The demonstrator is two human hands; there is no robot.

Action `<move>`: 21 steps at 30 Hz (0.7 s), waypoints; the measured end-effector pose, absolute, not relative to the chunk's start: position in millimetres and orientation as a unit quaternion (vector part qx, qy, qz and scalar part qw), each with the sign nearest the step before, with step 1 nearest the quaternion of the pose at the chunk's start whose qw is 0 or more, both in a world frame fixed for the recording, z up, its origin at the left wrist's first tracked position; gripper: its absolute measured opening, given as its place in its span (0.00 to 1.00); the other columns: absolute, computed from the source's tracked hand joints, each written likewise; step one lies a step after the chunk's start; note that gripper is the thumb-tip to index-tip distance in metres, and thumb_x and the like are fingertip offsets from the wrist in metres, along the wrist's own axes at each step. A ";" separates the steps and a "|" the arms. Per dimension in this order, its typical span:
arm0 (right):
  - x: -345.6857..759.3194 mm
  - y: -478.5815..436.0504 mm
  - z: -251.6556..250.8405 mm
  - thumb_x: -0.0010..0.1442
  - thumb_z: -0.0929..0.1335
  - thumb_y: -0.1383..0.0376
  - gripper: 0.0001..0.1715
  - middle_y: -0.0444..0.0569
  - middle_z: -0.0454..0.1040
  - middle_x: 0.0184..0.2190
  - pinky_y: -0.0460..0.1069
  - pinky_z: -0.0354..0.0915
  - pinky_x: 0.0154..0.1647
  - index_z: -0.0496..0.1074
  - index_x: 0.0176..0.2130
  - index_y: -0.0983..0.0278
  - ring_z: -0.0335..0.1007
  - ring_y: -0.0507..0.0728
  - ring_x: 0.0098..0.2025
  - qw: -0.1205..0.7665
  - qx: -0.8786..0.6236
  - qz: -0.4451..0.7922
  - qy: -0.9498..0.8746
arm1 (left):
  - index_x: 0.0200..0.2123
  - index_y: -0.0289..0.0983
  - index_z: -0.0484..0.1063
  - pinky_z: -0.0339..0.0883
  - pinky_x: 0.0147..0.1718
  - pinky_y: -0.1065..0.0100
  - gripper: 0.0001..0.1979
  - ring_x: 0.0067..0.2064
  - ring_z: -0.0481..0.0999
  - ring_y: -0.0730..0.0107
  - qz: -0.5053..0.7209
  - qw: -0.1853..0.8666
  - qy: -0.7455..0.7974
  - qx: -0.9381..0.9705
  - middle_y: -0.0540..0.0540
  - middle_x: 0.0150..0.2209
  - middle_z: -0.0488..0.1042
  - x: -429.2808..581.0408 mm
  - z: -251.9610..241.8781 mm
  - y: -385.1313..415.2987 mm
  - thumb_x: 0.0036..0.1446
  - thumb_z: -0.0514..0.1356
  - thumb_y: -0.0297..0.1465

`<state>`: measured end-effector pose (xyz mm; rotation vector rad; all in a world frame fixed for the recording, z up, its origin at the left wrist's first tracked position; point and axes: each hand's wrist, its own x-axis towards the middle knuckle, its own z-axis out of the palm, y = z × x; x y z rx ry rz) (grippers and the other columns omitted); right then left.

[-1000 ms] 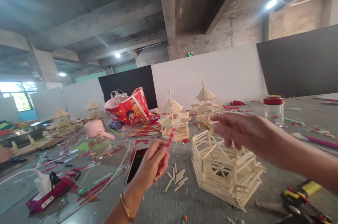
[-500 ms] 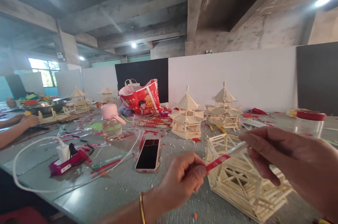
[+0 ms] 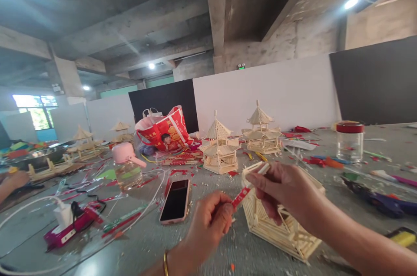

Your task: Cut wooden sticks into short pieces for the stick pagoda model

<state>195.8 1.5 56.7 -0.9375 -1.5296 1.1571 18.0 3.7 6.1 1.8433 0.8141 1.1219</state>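
Note:
My left hand (image 3: 213, 215) is closed, pinching the lower end of a narrow red wrapper with white print (image 3: 241, 198). The wrapper slants up to my right hand (image 3: 280, 189), whose thumb and fingers are closed on a pale wooden stick (image 3: 264, 168); its end pokes out above the fingers. How far the stick reaches into the wrapper is hidden by the fingers. Behind and below my right hand sits a many-sided frame of pale sticks (image 3: 272, 234), partly covered by that hand and forearm.
A phone (image 3: 175, 201) lies left of my hands. Beyond stand two stick pagodas (image 3: 221, 154) (image 3: 263, 135), a red bag (image 3: 166, 130), a pink-lidded bottle (image 3: 127, 167) and a red-lidded jar (image 3: 349, 143). A power strip (image 3: 70, 228) with cables is leftward. Another person's hand (image 3: 14, 182) shows far left.
My right hand has moved left, closer to my left hand, and the wooden stick's end now shows above its fingers. The view has turned right, bringing the jar and the things beside it further in.

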 end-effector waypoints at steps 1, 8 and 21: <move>197.6 0.6 56.0 0.48 0.67 0.48 0.26 0.42 0.61 0.08 0.39 0.53 0.07 0.59 0.17 0.66 0.53 0.45 0.08 0.474 -0.376 0.487 -0.629 | 0.28 0.35 0.62 0.45 0.14 0.78 0.13 0.16 0.52 0.84 0.439 0.410 0.315 0.735 0.56 0.15 0.57 17.9 5.8 4.0 0.56 0.51 0.39; 191.0 0.1 33.6 0.47 0.69 0.52 0.23 0.41 0.61 0.11 0.39 0.53 0.06 0.63 0.19 0.68 0.56 0.46 0.09 0.413 -0.346 0.532 -0.654 | 0.29 0.35 0.61 0.44 0.13 0.79 0.15 0.15 0.50 0.84 0.427 0.440 0.286 0.737 0.57 0.15 0.55 24.7 -1.6 2.9 0.55 0.52 0.42; 221.0 -0.7 63.0 0.57 0.62 0.50 0.22 0.41 0.62 0.14 0.38 0.53 0.12 0.65 0.28 0.67 0.55 0.44 0.13 0.412 -0.324 0.406 -0.748 | 0.30 0.36 0.61 0.42 0.14 0.78 0.14 0.16 0.49 0.83 0.445 0.441 0.313 0.713 0.56 0.16 0.55 26.8 16.6 -4.5 0.57 0.51 0.42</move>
